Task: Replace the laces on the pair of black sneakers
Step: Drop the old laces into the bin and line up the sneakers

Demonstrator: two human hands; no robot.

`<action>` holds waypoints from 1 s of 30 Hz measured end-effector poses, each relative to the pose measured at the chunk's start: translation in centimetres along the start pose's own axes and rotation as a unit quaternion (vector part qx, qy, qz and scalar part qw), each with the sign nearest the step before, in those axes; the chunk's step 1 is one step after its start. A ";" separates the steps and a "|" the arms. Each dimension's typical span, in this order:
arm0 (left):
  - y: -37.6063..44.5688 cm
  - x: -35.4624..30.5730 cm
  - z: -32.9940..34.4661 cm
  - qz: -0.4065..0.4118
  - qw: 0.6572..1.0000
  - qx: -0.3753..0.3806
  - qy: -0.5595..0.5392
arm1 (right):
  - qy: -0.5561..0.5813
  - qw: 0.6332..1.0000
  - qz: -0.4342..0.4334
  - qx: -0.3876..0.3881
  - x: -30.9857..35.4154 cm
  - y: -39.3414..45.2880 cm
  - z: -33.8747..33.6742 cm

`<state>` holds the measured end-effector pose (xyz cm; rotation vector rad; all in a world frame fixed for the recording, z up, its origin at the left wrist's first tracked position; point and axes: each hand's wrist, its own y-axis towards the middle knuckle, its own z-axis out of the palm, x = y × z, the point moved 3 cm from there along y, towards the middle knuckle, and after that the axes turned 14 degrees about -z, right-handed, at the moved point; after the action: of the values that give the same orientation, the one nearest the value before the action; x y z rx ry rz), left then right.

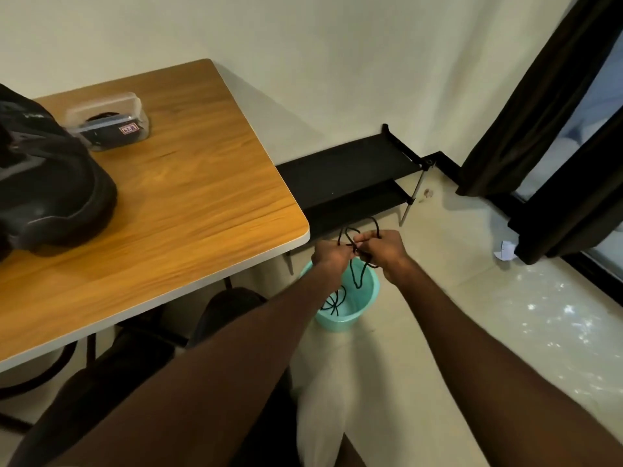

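Note:
Both arms reach out past the table's right corner. My left hand and my right hand are close together, and each pinches part of a bundle of black laces. Loops stick up above the fingers and strands hang down into a teal bucket on the floor, where more black lace lies. A black sneaker sits on the left of the wooden table. Behind it stands a clear plastic box with something dark inside.
A low black two-tier rack stands against the wall beyond the bucket. Dark curtains hang at the right by a window. A scrap of white paper lies on the pale floor. A stool base shows under the table.

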<state>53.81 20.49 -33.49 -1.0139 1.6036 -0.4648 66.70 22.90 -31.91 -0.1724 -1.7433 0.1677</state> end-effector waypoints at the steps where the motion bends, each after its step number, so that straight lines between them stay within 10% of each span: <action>1: 1.7 0.4 0.3 0.008 1.000 -0.011 0.027 | 0.002 1.000 0.005 0.006 -0.9 0.5 0.6; 12: 2.4 0.4 -1.4 0.119 0.952 0.012 0.281 | -0.058 0.996 0.013 0.061 -8.7 1.8 3.9; 21: 0.6 1.7 -1.7 0.153 0.947 0.022 0.280 | -0.049 0.998 0.002 -0.028 -9.7 -0.3 2.5; 30: -8.5 -2.7 0.6 0.250 0.966 0.029 0.053 | 0.043 0.969 -0.208 -0.126 2.6 -4.1 -1.8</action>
<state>57.52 18.06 -25.71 -0.5147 1.8547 -0.2186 67.94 19.50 -28.27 0.0045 -1.6718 -0.3645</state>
